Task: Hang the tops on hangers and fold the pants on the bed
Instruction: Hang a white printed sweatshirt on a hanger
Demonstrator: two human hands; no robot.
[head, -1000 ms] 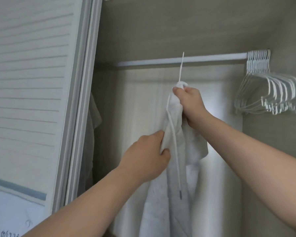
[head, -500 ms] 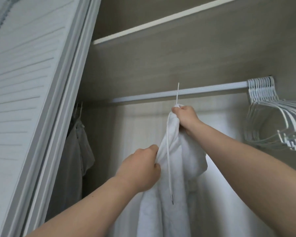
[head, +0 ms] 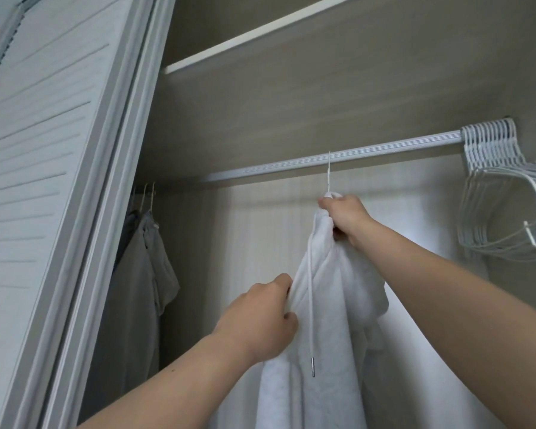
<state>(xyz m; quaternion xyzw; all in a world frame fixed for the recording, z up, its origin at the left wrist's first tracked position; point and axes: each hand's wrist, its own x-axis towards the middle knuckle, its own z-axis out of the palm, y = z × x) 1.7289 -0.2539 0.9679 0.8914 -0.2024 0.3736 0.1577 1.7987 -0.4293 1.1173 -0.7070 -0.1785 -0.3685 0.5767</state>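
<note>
A white hooded top (head: 331,320) with a drawstring hangs in front of me inside the wardrobe. My right hand (head: 344,216) grips its neck together with the top of a white hanger. The hanger's hook (head: 329,173) stands up in front of the closet rod (head: 337,161); I cannot tell whether it is over the rod. My left hand (head: 260,320) grips the top's left edge, lower down. The rest of the hanger is hidden inside the cloth.
Several empty white hangers (head: 505,193) bunch at the rod's right end. Grey garments (head: 142,274) hang at the rod's left end. A louvred sliding door (head: 43,181) stands on the left, and a shelf (head: 260,38) runs above the rod.
Both hands have lifted the white top toward the rod, and the hook now reaches rod height. My view has tilted upward, showing the shelf and the grey garments on the left.
</note>
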